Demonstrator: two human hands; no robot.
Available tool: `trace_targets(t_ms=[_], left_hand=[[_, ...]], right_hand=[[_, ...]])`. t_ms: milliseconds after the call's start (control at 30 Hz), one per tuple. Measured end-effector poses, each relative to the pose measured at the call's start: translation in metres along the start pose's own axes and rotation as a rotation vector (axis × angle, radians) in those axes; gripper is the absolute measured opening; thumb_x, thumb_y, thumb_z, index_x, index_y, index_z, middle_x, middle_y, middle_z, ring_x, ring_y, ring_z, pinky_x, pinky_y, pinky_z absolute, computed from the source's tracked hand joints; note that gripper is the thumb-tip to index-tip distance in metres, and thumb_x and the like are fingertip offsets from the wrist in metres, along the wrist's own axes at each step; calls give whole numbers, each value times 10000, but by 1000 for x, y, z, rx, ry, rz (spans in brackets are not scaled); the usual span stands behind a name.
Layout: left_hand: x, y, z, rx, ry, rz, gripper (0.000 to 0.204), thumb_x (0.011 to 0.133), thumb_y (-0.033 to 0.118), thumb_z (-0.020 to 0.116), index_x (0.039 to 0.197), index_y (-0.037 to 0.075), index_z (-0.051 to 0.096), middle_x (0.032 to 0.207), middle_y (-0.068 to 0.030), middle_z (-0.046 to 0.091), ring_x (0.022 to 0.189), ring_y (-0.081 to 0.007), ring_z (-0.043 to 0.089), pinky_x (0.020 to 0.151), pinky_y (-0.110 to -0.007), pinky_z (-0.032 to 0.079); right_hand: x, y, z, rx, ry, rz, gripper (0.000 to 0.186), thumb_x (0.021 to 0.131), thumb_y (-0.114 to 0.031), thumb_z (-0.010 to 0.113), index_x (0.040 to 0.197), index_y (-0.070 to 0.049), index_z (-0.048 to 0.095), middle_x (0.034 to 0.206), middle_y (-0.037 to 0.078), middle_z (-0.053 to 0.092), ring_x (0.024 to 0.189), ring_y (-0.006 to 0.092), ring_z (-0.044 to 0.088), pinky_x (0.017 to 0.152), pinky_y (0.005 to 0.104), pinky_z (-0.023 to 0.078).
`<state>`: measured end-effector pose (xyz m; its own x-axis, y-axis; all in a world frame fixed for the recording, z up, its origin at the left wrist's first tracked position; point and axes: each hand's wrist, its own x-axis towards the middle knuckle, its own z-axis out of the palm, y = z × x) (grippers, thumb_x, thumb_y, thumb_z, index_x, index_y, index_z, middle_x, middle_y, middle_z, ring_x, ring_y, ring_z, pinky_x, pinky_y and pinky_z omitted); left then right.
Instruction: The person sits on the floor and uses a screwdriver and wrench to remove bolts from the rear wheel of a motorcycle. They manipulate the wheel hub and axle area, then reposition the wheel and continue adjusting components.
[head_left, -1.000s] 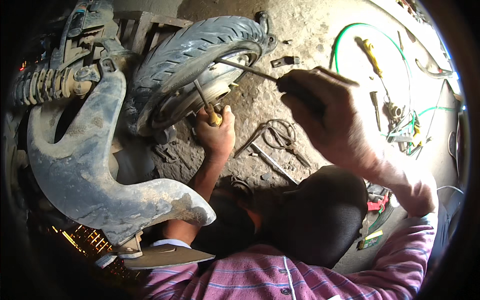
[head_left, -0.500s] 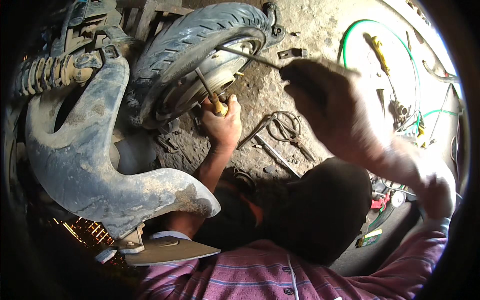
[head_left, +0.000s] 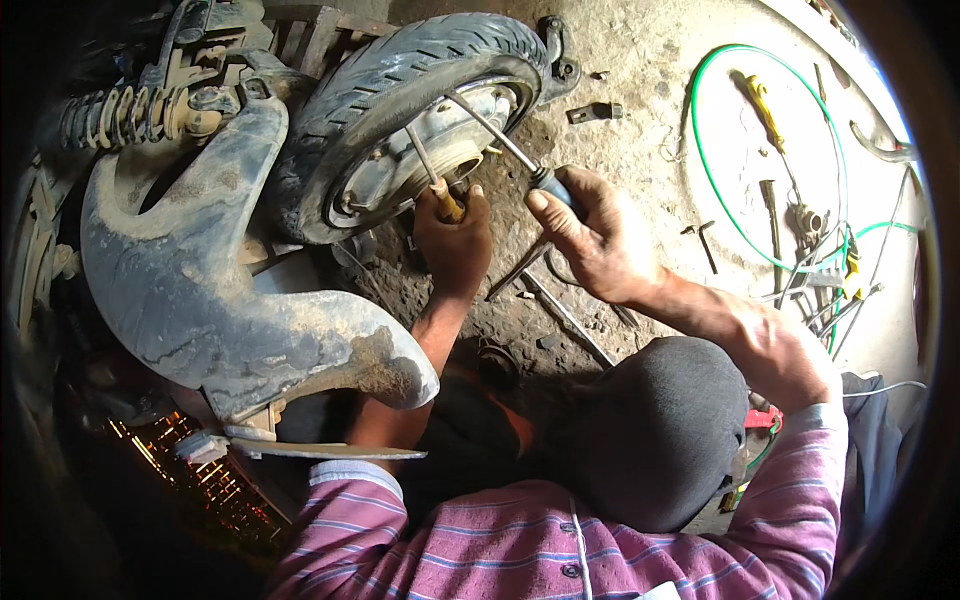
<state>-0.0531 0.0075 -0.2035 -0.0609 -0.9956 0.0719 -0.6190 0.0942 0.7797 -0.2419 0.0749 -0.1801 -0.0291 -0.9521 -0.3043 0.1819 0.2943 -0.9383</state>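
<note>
The right hand [head_left: 597, 232] was closed around the grip of a blue-handled tool [head_left: 552, 186], its thumb laid against the handle, while the metal shaft slanted up and leftward. Lower and to the left, the left hand [head_left: 455, 240] was wrapped about a brown-handled tool [head_left: 449, 206], whose shaft also pointed up and to the left. Both shafts ran to the inner edge of the tyre [head_left: 400, 85], where it met the metal rim [head_left: 372, 190] (how deep either tip sat there could not be told). Tyre and rim stood tilted at the upper middle of the view, the rim's face turned toward the hands.

Just left of the tyre curved a large grey fender [head_left: 180, 310], caked with dirt in patches, and above it a coil spring [head_left: 125, 118] lay on its side. Below the hands, a metal rod [head_left: 570, 320] crossed the rough floor [head_left: 645, 215], near a dark-covered knee [head_left: 650, 430] and the pink striped sleeves [head_left: 795, 490]. Right of the tyre lay a small dark bracket [head_left: 595, 113], and beyond the right hand a thin black key [head_left: 708, 250]. Farther right, a green hose [head_left: 696, 110] looped around a yellow-handled tool [head_left: 766, 110], with a tangle of cables close by its lower end
</note>
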Motion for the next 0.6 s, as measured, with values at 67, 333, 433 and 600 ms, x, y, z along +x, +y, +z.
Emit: trace_targets(t_ms=[67,333,433,600], left_hand=[[-1,-4,-1,96,13,5,154,900,73,716,983,-5,613,807,-10,627,701,-99,567,638,-286,474],[8,-28,8,-57,95,116,274,843,151,809,988,-24,656,792,-74,679,710,-150,615,662,-343,516],[6,-20,10,-32,98,98,252,860,138,796,980,-38,660,831,-104,717,742,-196,662,692,-361,530],[5,-12,10,71,102,68,259,878,101,759,1050,-65,659,905,-150,729,824,-232,694,764,-372,546]], right_hand=[[6,24,22,113,88,-99,308,1016,-259,675,909,18,594,691,136,570,648,166,507,608,374,479],[35,62,64,-35,274,-391,247,1005,-231,638,1059,6,593,931,256,641,859,474,654,729,483,522],[48,72,68,-43,318,-417,266,1007,-243,621,1107,0,582,933,257,639,899,495,643,768,494,527],[71,93,71,-105,282,-419,304,998,-282,619,1104,-5,551,962,269,628,928,500,632,793,521,516]])
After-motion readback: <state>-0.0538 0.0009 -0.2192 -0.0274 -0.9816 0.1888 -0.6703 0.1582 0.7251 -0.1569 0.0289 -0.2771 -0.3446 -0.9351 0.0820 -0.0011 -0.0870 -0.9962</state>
